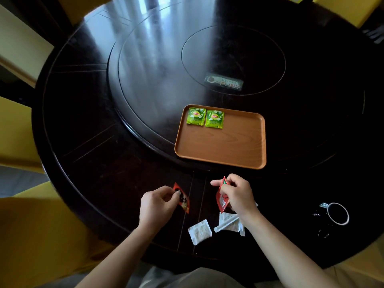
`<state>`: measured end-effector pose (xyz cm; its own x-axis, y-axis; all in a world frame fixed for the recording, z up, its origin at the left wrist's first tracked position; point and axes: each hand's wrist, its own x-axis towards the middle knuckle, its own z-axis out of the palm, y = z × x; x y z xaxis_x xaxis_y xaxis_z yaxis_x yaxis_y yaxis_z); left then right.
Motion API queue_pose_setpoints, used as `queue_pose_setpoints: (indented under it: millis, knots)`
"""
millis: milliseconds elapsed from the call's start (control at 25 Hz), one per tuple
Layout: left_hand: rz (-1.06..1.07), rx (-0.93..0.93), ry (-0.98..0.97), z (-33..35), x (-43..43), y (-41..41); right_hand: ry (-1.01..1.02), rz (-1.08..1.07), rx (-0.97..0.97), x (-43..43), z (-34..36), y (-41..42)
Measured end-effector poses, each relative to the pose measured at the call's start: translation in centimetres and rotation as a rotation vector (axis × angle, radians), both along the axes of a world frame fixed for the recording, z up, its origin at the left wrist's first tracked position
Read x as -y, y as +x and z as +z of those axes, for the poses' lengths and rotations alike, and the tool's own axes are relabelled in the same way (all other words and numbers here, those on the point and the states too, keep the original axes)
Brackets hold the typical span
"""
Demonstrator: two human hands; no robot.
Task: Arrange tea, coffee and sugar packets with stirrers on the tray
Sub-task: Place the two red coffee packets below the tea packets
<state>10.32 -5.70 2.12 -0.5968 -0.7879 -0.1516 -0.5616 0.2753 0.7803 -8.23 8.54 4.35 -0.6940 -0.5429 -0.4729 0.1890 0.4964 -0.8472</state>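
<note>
Nearest to me, the white sugar packets are lying on the dark table (87,142): one white packet (200,231) alone, just left of a small heap (228,222) where another white packet is sitting under a paper-wrapped stirrer (225,224). The heap is partly hidden by my right wrist, so I am not counting what is in it.

Just beyond, I am holding one red coffee packet in each hand. My left hand (154,206) is curled, thumb and forefinger pinching the left red packet (184,201) by its upper edge, the packet hanging tilted, its lower corner close to the table; contact I cannot tell. My right hand (236,197) is pinching the right red packet (222,199) near its top, the packet turned almost edge-on to me. Both are near the front edge, well short of the tray.

To the far right, a dark cup with a pale rim (337,214) is standing apart from the work.

Farther out, the wooden tray (222,159) is resting partly on the turntable, with two green tea packets (204,118) side by side, flat, in its far left corner.

Judgement on the step: I am carrying both coffees to the tray. Doing it well means laying them flat, face up, in a row beside the tea, edges square to the rim, not overlapping, leaving bare wood for sugar and stirrers. Lowering before releasing, so they are not sliding into the tea.
</note>
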Motion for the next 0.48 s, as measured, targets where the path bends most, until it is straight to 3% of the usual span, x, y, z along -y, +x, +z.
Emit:
queue_pose_setpoints:
  millis: [240, 320, 480]
  knots:
    - [0.041, -0.159, 0.109, 2.0, 0.2, -2.1, -0.191, 0.011, 0.416, 0.6, 1.9, -0.8]
    - [0.085, -0.21, 0.207, 2.3, 0.6, -2.5, -0.209, -0.036, 0.378, 0.7, 2.0, -0.9]
    - [0.176, -0.286, 0.402, 3.2, 1.5, -3.9, -0.122, -0.111, 0.117, 0.9, 1.6, -1.4]
